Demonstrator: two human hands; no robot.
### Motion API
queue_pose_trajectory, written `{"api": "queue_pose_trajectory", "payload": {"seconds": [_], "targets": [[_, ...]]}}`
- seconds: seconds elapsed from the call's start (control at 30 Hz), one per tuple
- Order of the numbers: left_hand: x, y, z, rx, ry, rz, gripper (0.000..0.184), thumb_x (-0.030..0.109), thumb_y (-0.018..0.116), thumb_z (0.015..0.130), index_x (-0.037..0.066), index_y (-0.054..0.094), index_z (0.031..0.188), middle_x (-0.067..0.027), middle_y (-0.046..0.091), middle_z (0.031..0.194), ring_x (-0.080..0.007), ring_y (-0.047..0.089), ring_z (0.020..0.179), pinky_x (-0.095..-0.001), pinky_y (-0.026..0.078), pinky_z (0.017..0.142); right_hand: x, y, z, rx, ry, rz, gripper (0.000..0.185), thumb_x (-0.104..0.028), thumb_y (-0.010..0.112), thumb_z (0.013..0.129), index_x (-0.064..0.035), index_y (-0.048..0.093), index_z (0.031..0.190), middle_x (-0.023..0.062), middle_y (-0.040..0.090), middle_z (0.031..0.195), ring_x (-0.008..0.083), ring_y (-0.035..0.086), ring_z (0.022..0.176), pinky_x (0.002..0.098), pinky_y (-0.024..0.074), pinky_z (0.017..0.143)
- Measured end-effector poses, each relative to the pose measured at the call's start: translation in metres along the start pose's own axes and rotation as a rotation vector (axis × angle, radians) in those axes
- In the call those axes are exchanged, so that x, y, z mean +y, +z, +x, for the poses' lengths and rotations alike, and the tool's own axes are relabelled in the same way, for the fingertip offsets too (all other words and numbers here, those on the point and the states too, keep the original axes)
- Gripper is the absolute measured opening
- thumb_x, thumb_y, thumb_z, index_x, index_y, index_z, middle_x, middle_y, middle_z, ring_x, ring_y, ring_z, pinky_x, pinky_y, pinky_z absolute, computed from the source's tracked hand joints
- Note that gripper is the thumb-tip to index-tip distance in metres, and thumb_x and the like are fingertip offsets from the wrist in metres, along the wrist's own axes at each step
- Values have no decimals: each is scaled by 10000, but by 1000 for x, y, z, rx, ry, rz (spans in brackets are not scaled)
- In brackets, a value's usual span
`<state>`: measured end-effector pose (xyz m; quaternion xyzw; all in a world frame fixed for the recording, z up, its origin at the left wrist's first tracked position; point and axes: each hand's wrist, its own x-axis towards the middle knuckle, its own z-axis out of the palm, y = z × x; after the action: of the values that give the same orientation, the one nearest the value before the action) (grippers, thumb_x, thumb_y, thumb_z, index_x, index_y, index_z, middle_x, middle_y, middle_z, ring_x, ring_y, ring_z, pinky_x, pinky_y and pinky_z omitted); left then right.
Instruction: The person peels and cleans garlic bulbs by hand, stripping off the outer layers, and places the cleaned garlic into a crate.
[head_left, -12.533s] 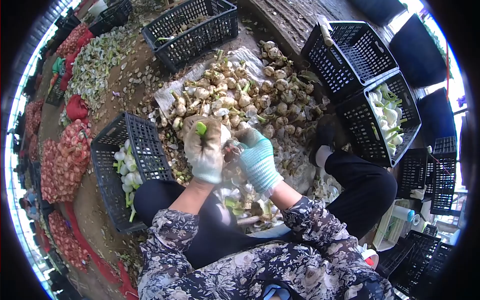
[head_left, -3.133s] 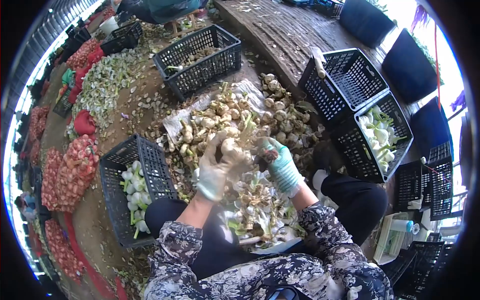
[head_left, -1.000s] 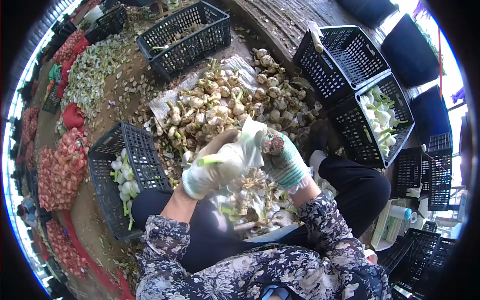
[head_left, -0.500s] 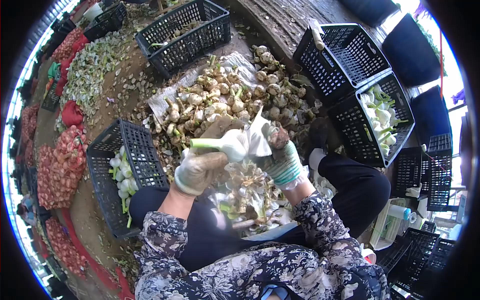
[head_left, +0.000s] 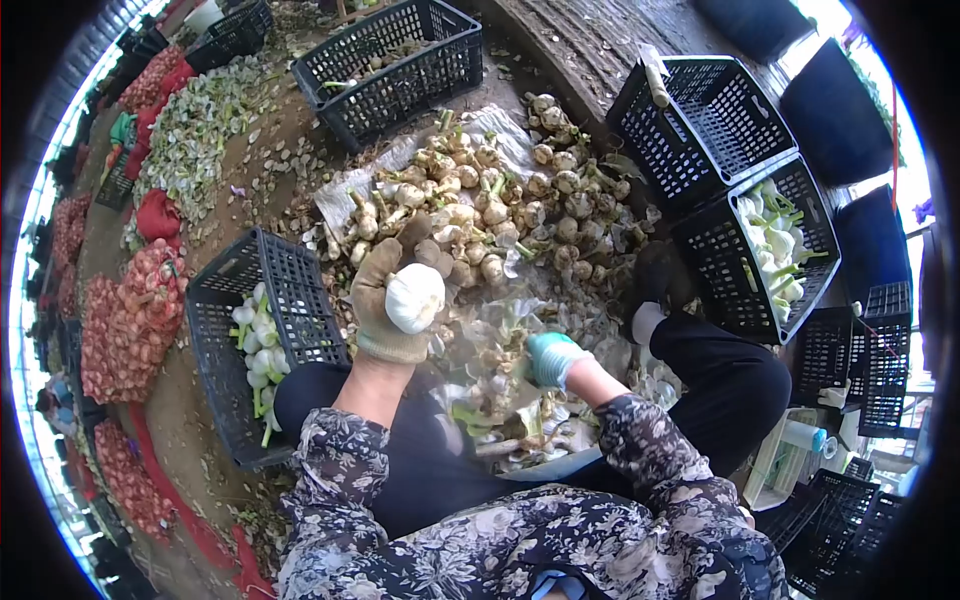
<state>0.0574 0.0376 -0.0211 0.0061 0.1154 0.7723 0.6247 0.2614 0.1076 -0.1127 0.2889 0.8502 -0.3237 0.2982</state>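
In my left hand point(head_left: 380, 300), gloved in a dirty whitish knit, is a peeled white garlic bulb point(head_left: 414, 298). The fingers curl behind the bulb, whose rounded side faces up. My right hand point(head_left: 553, 358), in a white and teal glove, is low over the pile of torn garlic skins point(head_left: 500, 375) between my legs. Its fingers look closed, but their tips and anything in them cannot be made out. Beyond both hands lies a heap of unpeeled, soil-stained garlic bulbs point(head_left: 470, 190), partly on a pale sheet point(head_left: 340, 205).
A black crate point(head_left: 215, 335) with white bulbs stands at my left knee. On the right are a crate of white garlic point(head_left: 800, 290) and another black crate point(head_left: 650, 150) behind it. A crate point(head_left: 400, 95) stands at the back; red net sacks point(head_left: 130, 320) line the left.
My left hand has turned over, bringing the bulb's rounded side up. My right hand has come away from the bulb and dropped to the skins; the loose skin has left the bulb.
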Motion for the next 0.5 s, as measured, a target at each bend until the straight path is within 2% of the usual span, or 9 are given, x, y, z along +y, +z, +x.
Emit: {"api": "queue_pose_trajectory", "payload": {"seconds": [0.1,0.13,0.17,0.23,0.27,0.33,0.4,0.47,0.5], "targets": [[4,-11,1,-264,-1,147,379,172,481,870,-21,510,1196,-115,597,880,-281,575,908,-461,439,898,4,-6,2,363,-114,262,763,-138,622,750,-50,214,1388,228,499,1222,383,544,1034,402,458,868],[3,-11,-2,-179,26,160,373,168,480,863,-25,517,1180,-126,608,888,-296,581,890,-450,440,903,-16,-29,-17,676,-291,429,718,-129,619,750,-68,264,1371,226,512,1209,379,545,1035,396,454,879],[1,-8,-3,-97,50,173,368,164,479,855,-29,525,1165,-136,618,897,-311,586,872,-439,440,908,-29,-41,-20,651,-434,922,604,-157,627,748,-32,389,1290,234,512,1193,368,547,1036,393,460,869],[0,6,-5,77,73,200,332,135,472,841,-32,553,1116,-153,640,917,-327,608,902,-415,467,892,-55,-46,-23,604,-521,1159,511,-144,629,746,-40,469,1219,221,549,1141,348,565,1015,388,470,847],[2,8,-1,262,212,377,272,119,482,835,-8,592,1049,-121,645,850,-262,633,818,-358,527,787,-60,-48,-24,577,-563,1272,466,-138,631,744,-44,509,1184,215,568,1115,338,573,1004,386,474,836],[30,22,-9,341,503,615,151,96,492,840,57,616,918,-63,633,790,-173,636,717,-279,546,602,-37,-36,1,302,-223,339,347,-67,617,734,-91,600,1079,164,632,996,295,611,930,371,485,797],[94,0,-26,575,1013,868,230,189,611,799,62,609,992,-90,632,833,-196,624,664,-254,516,498,10,-19,24,343,-53,285,322,-72,635,695,-141,647,1009,117,655,961,273,629,872,349,491,750],[113,18,-42,922,1418,1373,448,234,664,762,38,551,1149,-154,598,1009,-267,614,840,-333,526,669,86,5,63,597,182,368,320,-277,639,760,-79,626,1011,156,644,954,324,623,873,380,495,760],[109,22,-45,1103,1437,1710,493,233,670,759,33,524,1186,-168,571,1061,-284,582,915,-364,493,744,100,-5,57,609,452,249,358,-257,649,752,-66,598,1050,178,631,1006,336,609,934,384,491,794]]}}
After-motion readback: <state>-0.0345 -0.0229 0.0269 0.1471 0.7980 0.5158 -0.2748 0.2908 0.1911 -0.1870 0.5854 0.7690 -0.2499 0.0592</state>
